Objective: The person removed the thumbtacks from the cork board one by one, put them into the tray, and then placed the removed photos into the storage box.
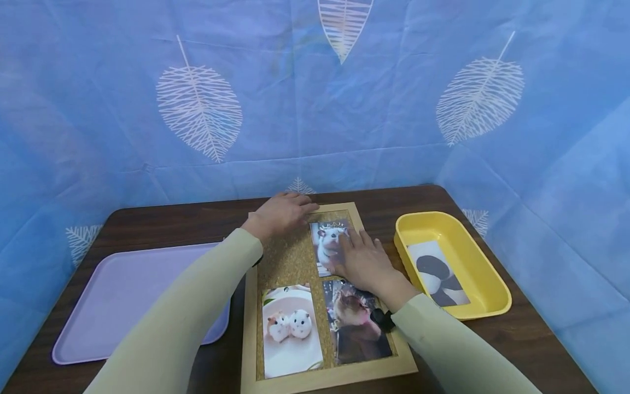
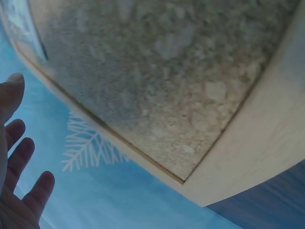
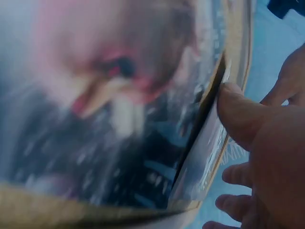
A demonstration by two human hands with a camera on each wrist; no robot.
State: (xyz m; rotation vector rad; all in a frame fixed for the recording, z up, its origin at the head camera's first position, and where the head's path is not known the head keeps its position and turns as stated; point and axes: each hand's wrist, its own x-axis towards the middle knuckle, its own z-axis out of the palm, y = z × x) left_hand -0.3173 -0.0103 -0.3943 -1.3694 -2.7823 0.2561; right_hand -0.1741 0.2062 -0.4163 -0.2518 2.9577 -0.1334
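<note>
A wood-framed cork board (image 1: 285,260) lies on the dark table, carrying several photos. My right hand (image 1: 365,261) rests with spread fingers on the right part of the photo of a crowned white mouse (image 1: 326,249). In the right wrist view its thumb (image 3: 236,107) touches that photo's edge. Below lies a dark photo of an animal (image 1: 356,328), partly under my right wrist. To its left is a photo of two spotted hamsters (image 1: 290,328). My left hand (image 1: 280,214) is over the board's top edge, fingers extended and holding nothing; the left wrist view shows bare cork (image 2: 157,95) beside it.
A yellow tray (image 1: 484,279) on the right holds a grey-and-white picture card (image 1: 438,273). A flat purple tray (image 1: 133,290) lies on the left, partly behind my left sleeve. Blue cloth (image 1: 295,98) with white leaf prints hangs behind the table.
</note>
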